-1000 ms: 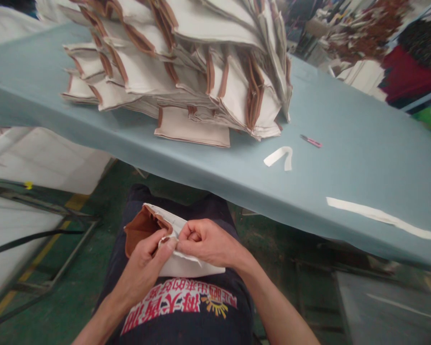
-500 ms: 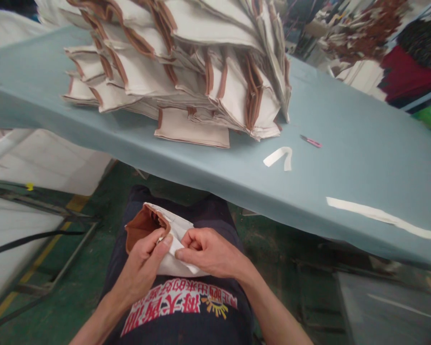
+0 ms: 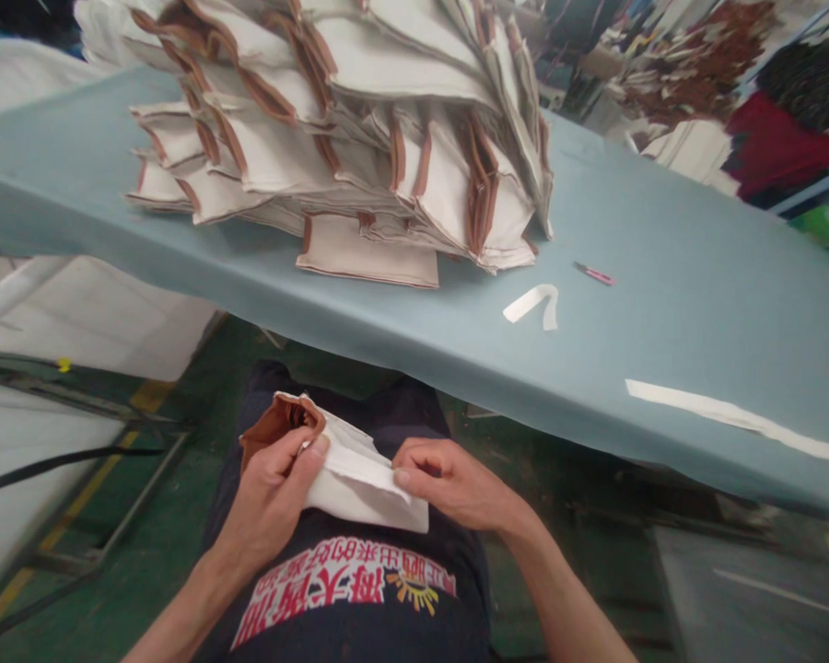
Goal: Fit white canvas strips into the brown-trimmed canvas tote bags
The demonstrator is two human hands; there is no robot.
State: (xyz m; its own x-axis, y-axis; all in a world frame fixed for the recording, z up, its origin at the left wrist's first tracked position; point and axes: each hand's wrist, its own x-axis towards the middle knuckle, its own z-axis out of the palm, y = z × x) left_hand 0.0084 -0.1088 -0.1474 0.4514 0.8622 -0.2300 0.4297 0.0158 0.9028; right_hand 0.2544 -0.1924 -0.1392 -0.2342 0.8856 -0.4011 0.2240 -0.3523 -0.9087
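Fingers of the left hand (image 3: 273, 488) and the right hand (image 3: 452, 479) are clamped on a white-and-brown pouch (image 3: 379, 511) above the lap (image 3: 414, 414).
Its brown mouth edge (image 3: 321, 419) is pinched by the left, white cloth (image 3: 359, 462) farther along by the right; a gap is left before the slanting edge of the counter (image 3: 663, 331), on which stacked pouches (image 3: 359, 166) and pink-handled snips (image 3: 598, 274) are laid.

A white cloth pouch (image 3: 377, 508) lies slantwise on the lap (image 3: 414, 405), its brown-lined mouth gaping at the left. A white strip (image 3: 359, 464) stretches lengthwise over it.
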